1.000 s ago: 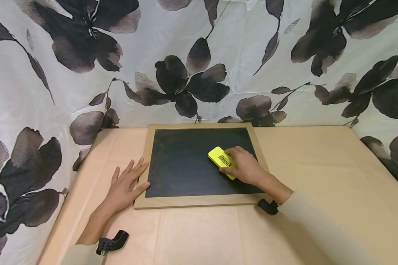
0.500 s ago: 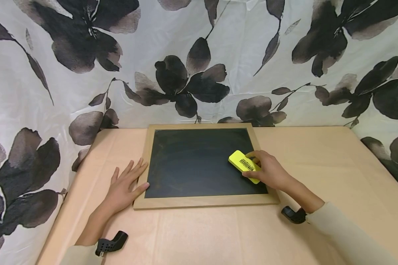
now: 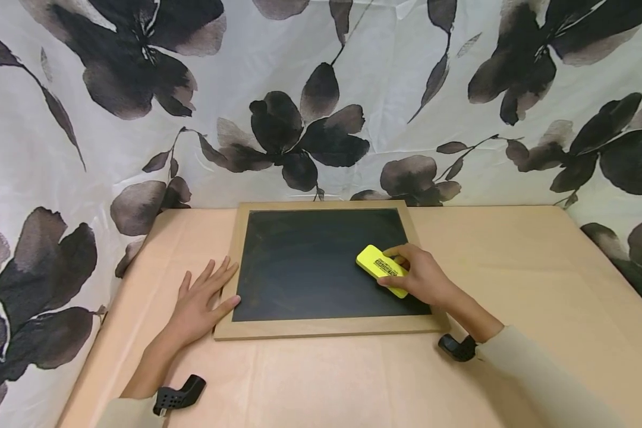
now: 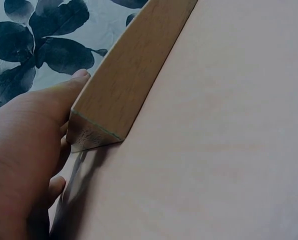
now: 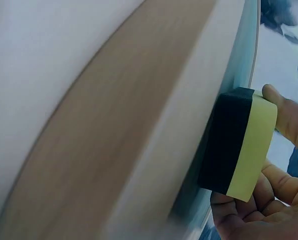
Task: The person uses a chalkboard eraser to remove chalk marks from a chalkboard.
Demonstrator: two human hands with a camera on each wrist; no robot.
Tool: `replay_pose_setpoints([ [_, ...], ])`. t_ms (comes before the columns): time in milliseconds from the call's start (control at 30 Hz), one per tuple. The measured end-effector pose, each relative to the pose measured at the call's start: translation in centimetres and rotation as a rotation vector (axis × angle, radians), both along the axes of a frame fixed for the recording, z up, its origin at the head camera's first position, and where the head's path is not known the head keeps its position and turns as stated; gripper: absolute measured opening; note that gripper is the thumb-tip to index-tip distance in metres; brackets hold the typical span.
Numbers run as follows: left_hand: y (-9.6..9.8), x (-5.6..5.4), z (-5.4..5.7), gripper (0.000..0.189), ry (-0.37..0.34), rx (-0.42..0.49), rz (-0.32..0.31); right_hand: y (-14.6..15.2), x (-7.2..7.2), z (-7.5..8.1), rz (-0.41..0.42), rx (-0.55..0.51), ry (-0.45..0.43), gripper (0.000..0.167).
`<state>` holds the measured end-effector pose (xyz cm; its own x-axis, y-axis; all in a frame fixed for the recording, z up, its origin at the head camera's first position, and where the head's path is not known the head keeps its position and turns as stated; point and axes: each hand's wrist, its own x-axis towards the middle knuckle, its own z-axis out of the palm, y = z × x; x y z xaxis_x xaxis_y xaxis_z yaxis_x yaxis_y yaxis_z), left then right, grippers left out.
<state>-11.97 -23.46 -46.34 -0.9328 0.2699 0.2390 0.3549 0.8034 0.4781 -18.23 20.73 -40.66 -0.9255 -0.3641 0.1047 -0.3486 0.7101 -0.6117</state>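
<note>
A chalkboard [image 3: 305,267] in a light wooden frame lies on the table. My right hand [image 3: 419,276] grips a yellow eraser [image 3: 377,264] between thumb and fingers, over the right part of the dark surface. In the right wrist view, the black pad of the eraser [image 5: 229,140] faces the board, beside the wooden frame [image 5: 114,125]. My left hand [image 3: 195,309] rests at the left side of the board with straight, spread fingers, its thumb on the frame. The left wrist view shows that hand [image 4: 29,145] against the frame's corner [image 4: 114,80].
The board stands on a table with a pale tan cover [image 3: 321,380]. Behind it and on the left hangs a white cloth with dark flowers [image 3: 396,77]. Each wrist bears a black device, one on the left [image 3: 179,395] and one on the right [image 3: 457,348].
My right hand moved right across the board with the eraser, then slightly back to the left. My left hand stayed in place.
</note>
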Motion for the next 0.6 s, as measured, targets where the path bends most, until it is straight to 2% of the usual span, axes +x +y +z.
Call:
replay_pose_setpoints([
  [200,-0.1,0.0,0.1,0.068,0.000,-0.012,0.008,-2.4,-0.4,-0.1,0.033,0.014,0.019,0.058],
  [600,0.3,-0.2,0.0,0.068,-0.012,0.005,0.020,-8.5,-0.8,0.7,0.096,0.049,-0.030,0.060],
])
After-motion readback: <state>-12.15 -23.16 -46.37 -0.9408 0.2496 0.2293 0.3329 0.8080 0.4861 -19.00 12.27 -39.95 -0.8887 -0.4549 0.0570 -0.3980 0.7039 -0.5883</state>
